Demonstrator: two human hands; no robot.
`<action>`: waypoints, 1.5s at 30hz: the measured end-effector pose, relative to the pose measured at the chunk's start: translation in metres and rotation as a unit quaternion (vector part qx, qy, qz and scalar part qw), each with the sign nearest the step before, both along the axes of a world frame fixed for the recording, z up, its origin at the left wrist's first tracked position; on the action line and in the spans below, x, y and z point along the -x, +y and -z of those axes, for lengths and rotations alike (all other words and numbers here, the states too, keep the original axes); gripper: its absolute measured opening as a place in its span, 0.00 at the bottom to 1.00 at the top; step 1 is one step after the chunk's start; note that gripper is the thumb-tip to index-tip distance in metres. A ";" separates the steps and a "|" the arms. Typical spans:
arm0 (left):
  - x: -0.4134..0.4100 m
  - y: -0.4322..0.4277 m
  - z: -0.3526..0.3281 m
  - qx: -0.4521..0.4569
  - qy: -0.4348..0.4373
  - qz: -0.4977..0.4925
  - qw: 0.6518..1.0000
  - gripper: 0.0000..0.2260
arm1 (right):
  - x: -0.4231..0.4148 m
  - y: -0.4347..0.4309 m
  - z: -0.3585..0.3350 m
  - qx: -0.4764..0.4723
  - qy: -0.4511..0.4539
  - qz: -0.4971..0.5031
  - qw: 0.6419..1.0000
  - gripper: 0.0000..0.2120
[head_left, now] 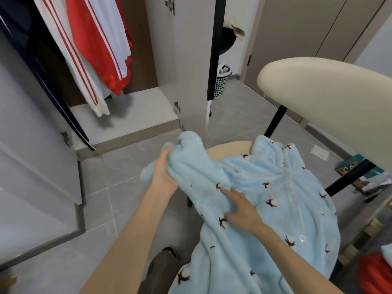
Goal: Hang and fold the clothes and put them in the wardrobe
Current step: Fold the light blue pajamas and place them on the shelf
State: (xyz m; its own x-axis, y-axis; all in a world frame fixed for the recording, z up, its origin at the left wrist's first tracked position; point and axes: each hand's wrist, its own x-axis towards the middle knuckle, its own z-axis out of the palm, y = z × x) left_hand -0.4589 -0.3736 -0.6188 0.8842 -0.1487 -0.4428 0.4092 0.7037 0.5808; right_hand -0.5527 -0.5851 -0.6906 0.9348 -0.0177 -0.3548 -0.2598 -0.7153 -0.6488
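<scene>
the light blue fleece garment point(275, 187) lies spread over the cream seat of a chair point(229, 147) on the right, and its near end hangs off the seat toward the person. it is fluffy, printed with small white cotton bolls on dark brown stems. pale buttons run down its middle and a collar sits at the far end. one sleeve point(186, 149) is drawn out to the left, past the seat's edge and above the floor point(127, 198).

the left hand point(164, 170) holds that sleeve, its grip closed round a bunch of the fleece, with the forearm reaching in from the near left. the right hand point(241, 209) rests palm down on the garment just to the right. its grip is wide open and holds nothing, the fingers spread and pointing far-left.

the chair's curved cream back point(328, 92) stands at the far right on black legs. at the far left is an open wardrobe point(127, 115), where a white jacket with red stripes point(72, 60) and a red and white top point(95, 43) hang. a pale mesh laundry basket point(221, 81) stands on the grey tiles beyond the wardrobe door point(186, 60).
</scene>
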 end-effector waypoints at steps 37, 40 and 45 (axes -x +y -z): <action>0.132 -0.133 0.045 -0.693 -0.361 0.477 0.402 0.28 | 0.139 -0.173 -0.059 -0.541 -0.090 0.611 0.570 0.15; 0.131 -0.142 0.049 -0.718 -0.312 0.506 0.362 0.26 | 0.153 -0.169 -0.046 -0.477 0.027 0.573 0.665 0.17; 0.127 -0.150 0.047 -0.764 -0.297 0.425 0.384 0.23 | 0.138 -0.159 -0.046 -0.247 0.046 0.531 0.809 0.09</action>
